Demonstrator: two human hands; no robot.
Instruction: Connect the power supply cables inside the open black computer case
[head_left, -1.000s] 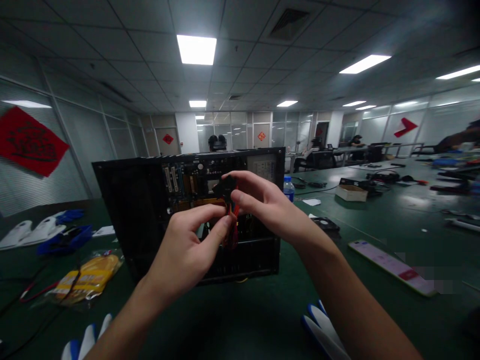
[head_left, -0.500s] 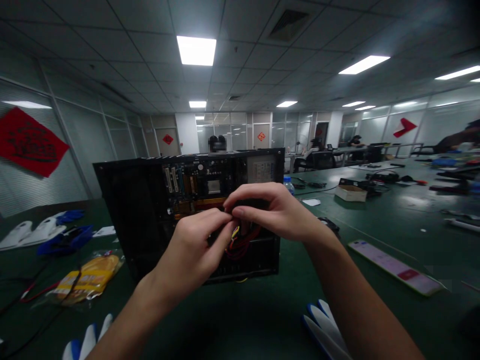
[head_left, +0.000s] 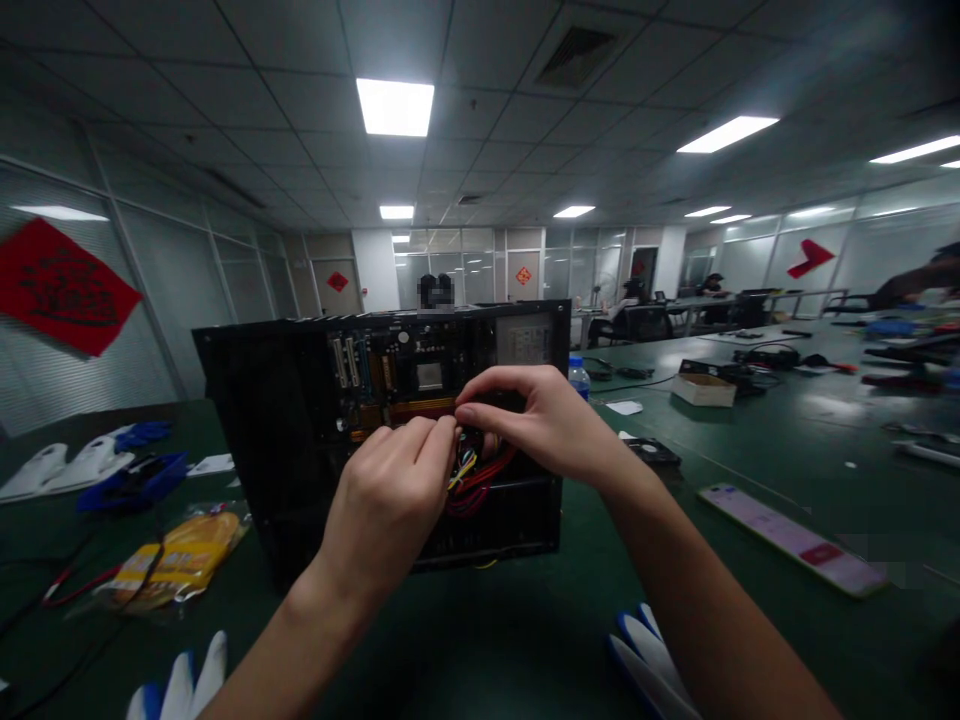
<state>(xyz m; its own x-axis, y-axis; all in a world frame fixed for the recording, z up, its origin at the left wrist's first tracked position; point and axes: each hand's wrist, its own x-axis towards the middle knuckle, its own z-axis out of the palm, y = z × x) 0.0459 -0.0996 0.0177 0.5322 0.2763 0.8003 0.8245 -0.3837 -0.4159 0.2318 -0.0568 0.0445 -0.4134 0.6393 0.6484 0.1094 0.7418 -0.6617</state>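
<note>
An open black computer case [head_left: 285, 420] stands on the green table [head_left: 480, 640], its motherboard [head_left: 397, 370] facing me. My left hand [head_left: 386, 505] and my right hand [head_left: 536, 420] meet in front of the case. Both are closed in a pinch on a small black connector [head_left: 472, 438]. A bundle of red, yellow and black wires [head_left: 472, 480] hangs from the connector into the case. My right hand's fingers curl over the top of the connector, and my left thumb and forefinger hold it from the left.
White-and-blue gloves [head_left: 180, 685] lie near the front edge, another glove [head_left: 649, 660] under my right forearm. A yellow bag [head_left: 176, 560] sits at left, a phone [head_left: 787, 535] at right, a water bottle [head_left: 577, 378] and a box [head_left: 701, 388] beyond. Other people sit far back.
Both hands came down from in front of the motherboard to the lower part of the case, bringing the black connector and its wires with them. They now pinch closer together.
</note>
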